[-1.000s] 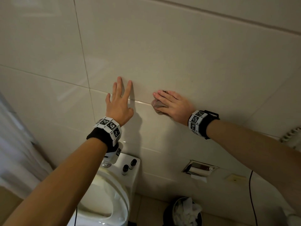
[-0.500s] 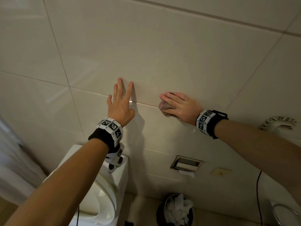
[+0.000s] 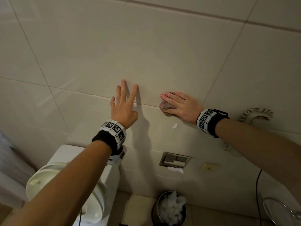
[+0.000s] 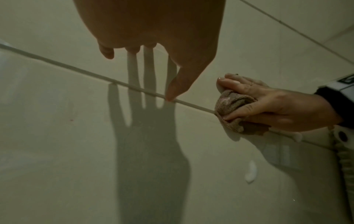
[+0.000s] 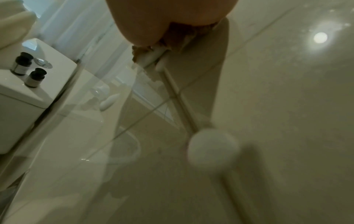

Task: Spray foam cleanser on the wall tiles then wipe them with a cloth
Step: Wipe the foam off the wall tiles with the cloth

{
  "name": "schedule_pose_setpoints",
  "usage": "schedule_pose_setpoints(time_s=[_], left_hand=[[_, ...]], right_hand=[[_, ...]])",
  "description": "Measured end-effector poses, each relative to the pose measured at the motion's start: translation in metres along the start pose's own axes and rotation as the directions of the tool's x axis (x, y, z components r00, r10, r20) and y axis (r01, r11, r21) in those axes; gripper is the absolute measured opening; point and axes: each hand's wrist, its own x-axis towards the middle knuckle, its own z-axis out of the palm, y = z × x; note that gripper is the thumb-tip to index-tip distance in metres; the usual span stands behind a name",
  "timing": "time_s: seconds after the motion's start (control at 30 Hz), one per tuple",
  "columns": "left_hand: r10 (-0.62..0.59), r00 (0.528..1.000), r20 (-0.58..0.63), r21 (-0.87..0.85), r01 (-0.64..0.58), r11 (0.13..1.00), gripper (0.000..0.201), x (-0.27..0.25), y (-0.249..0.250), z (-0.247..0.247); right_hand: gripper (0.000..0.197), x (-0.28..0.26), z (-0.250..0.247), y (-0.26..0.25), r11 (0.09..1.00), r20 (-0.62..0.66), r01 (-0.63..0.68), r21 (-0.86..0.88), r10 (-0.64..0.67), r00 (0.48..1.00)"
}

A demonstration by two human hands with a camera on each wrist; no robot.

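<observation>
Beige glossy wall tiles (image 3: 146, 46) fill the head view. My left hand (image 3: 125, 105) lies flat on the wall with spread fingers, across a horizontal grout line, and holds nothing; the left wrist view shows the left hand (image 4: 153, 30) with its thumb tip on that line. To its right, my right hand (image 3: 180, 105) presses a bunched brownish cloth (image 3: 164, 106) on the same line. The cloth (image 4: 231, 104) sits pinched between thumb and straight fingers of the right hand (image 4: 277, 106). A white foam blob (image 3: 174, 125) clings just below the cloth, and another foam blob (image 5: 212, 145) hangs nearer the right wrist.
Below my left arm stand a white toilet cistern (image 3: 65, 154) and the open toilet. Two small dark-capped bottles (image 5: 21, 63) stand on the cistern. A recessed paper holder (image 3: 175, 159) and a bin with tissue (image 3: 169, 209) lie lower on the right. A white wall fixture (image 3: 255, 113) is beyond my right wrist.
My right hand has slid the cloth slightly along the grout line. The left hand has stayed on the wall. The view has swung right, and a foam blob now shows below the cloth.
</observation>
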Motion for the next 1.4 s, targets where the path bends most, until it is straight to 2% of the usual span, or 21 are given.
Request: schedule_pose_setpoints(time_s=[0.33,0.47,0.57,0.67,0.7,0.73,0.8,0.87,0.9,0.97,1.03,1.13,1.2,1.3,1.4], left_hand=[[-0.018,0.999,0.028,0.013,0.018,1.000,0.108,-0.003,0.037,0.016],[-0.013,0.999,0.047,0.021,0.012,1.000,0.108,-0.004,0.048,0.020],[0.001,0.999,0.049,0.032,-0.002,0.999,0.107,-0.005,0.059,0.023],[0.046,0.997,0.055,0.025,-0.048,0.999,0.102,-0.006,0.070,0.025],[0.069,0.996,0.056,0.016,-0.070,0.997,0.099,-0.007,0.074,0.026],[0.102,0.994,0.046,0.001,-0.103,0.995,0.094,-0.009,0.077,0.028],[0.184,0.983,0.001,-0.080,-0.183,0.980,0.084,-0.013,0.084,0.028],[0.202,0.979,-0.005,-0.288,-0.195,0.937,0.077,-0.017,0.093,0.029],[0.177,0.984,0.036,-0.426,-0.145,0.893,0.075,-0.019,0.098,0.030],[0.129,0.980,0.153,-0.666,0.006,0.746,0.074,-0.023,0.110,0.028],[0.107,0.955,0.278,-0.773,0.157,0.615,0.071,-0.027,0.124,0.026],[0.070,0.902,0.426,-0.767,0.319,0.557,0.056,-0.031,0.140,0.026],[0.067,0.855,0.514,-0.764,0.422,0.488,0.050,-0.033,0.144,0.028],[0.105,0.793,0.600,-0.743,0.504,0.440,0.042,-0.035,0.145,0.029],[0.133,0.751,0.647,-0.731,0.562,0.386,0.044,-0.033,0.147,0.032]], right_hand=[[0.029,-0.059,-0.002,0.021,0.998,-0.004,0.053,-0.041,-0.053,0.999],[0.037,-0.079,-0.013,0.030,0.998,0.046,0.050,0.031,-0.051,0.998],[0.036,-0.090,-0.023,0.030,0.994,0.082,-0.041,0.100,0.033,0.996],[0.023,-0.090,-0.041,0.017,0.912,0.039,-0.277,0.303,0.278,0.960],[0.022,-0.089,-0.046,0.010,0.840,0.011,-0.353,0.412,0.383,0.924],[0.022,-0.089,-0.051,0.000,0.735,-0.011,-0.418,0.534,0.500,0.866],[0.024,-0.088,-0.055,-0.020,0.422,0.051,-0.519,0.743,0.738,0.673],[0.024,-0.085,-0.060,-0.040,0.104,0.166,-0.506,0.856,0.872,0.460],[0.024,-0.082,-0.063,-0.049,-0.023,0.215,-0.455,0.890,0.901,0.376],[0.024,-0.073,-0.075,-0.064,-0.232,0.327,-0.349,0.908,0.914,0.241],[0.023,-0.064,-0.085,-0.079,-0.395,0.445,-0.283,0.874,0.885,0.138],[0.018,-0.055,-0.093,-0.096,-0.517,0.539,-0.191,0.835,0.838,0.086],[0.020,-0.050,-0.094,-0.100,-0.535,0.544,-0.112,0.837,0.837,0.061],[0.037,-0.048,-0.093,-0.100,-0.579,0.577,0.073,0.812,0.815,0.047],[0.038,-0.048,-0.089,-0.101,-0.606,0.607,0.135,0.784,0.794,0.037]])
